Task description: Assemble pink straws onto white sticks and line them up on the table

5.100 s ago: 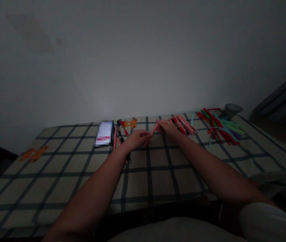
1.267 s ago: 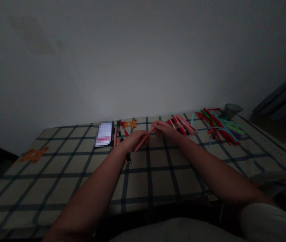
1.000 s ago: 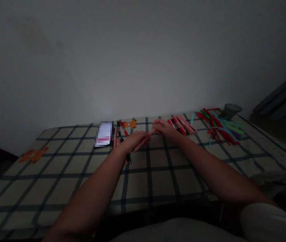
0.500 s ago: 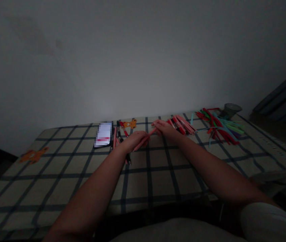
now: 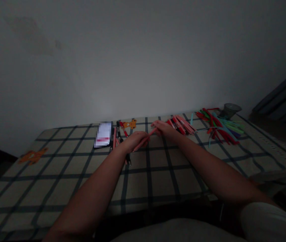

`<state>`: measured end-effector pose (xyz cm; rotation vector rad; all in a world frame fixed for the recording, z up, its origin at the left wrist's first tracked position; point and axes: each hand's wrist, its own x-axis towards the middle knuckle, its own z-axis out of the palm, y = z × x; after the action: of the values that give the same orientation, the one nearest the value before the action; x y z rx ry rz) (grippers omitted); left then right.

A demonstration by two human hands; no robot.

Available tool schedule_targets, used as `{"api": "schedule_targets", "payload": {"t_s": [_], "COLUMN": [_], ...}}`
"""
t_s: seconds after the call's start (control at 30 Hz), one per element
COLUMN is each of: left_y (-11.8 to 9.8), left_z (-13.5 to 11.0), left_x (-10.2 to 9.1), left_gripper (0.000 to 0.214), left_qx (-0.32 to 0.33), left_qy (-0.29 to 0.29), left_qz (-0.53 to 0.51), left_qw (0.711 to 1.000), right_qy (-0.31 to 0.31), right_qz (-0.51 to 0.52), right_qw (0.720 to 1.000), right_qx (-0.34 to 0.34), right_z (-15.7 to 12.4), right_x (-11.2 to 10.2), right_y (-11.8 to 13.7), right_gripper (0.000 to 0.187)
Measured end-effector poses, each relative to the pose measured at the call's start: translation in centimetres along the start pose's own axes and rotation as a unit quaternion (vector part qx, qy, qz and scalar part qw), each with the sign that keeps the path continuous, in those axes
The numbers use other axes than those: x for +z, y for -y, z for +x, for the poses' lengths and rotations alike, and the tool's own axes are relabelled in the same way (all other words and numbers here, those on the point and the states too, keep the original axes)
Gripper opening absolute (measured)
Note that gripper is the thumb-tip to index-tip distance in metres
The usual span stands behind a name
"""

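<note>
My left hand [image 5: 138,139] is closed around the lower part of a slim pink pen [image 5: 141,144], which slants up to the right. At its upper end, the fingers of my right hand [image 5: 161,126] pinch the pen, hiding the tip. Left of my left hand lie several loose pens [image 5: 115,136] in pink, black and red. Just beyond my right hand, a bundle of pink and red pens [image 5: 182,124] rests on the cloth. The dim light blurs fine detail.
A phone [image 5: 103,134] with a lit screen lies left of the loose pens. On the right are a heap of coloured strips [image 5: 221,129] and a grey cup [image 5: 230,110]. The checked tablecloth [image 5: 158,168] reaches back to the wall [image 5: 143,60].
Almost nothing differs. Both hands keep the same grip on the pink pen, and the other things lie where they were.
</note>
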<state>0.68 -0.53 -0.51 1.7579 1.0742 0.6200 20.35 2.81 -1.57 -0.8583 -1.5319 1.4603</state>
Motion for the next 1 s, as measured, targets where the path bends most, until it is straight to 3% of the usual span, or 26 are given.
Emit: {"api": "schedule_targets", "payload": {"t_s": [0.23, 0.47, 0.73, 1.0], "left_y": [-0.34, -0.05, 0.15, 0.24], "left_z": [-0.01, 0.03, 0.08, 0.10], "left_x": [-0.02, 0.38, 0.23, 0.23], "left_gripper": [0.038, 0.036, 0.034, 0.026], "left_qx": [0.001, -0.048, -0.045, -0.049], "left_qy": [0.001, -0.022, -0.006, -0.004], "left_qz": [0.025, -0.057, -0.082, -0.130], "left_qw": [1.000, 0.997, 0.996, 0.990], "right_qy": [-0.009, 0.000, -0.024, -0.044], "right_qz": [0.008, 0.068, -0.038, 0.025], "right_qw": [1.000, 0.998, 0.999, 0.999], "right_qx": [-0.012, -0.004, -0.009, -0.005], "right_z": [-0.47, -0.14, -0.18, -0.16], "right_x": [0.27, 0.10, 0.33, 0.11], "right_y": [0.65, 0.33, 0.39, 0.68], "right_gripper": [0.028, 0.029, 0.030, 0.027]}}
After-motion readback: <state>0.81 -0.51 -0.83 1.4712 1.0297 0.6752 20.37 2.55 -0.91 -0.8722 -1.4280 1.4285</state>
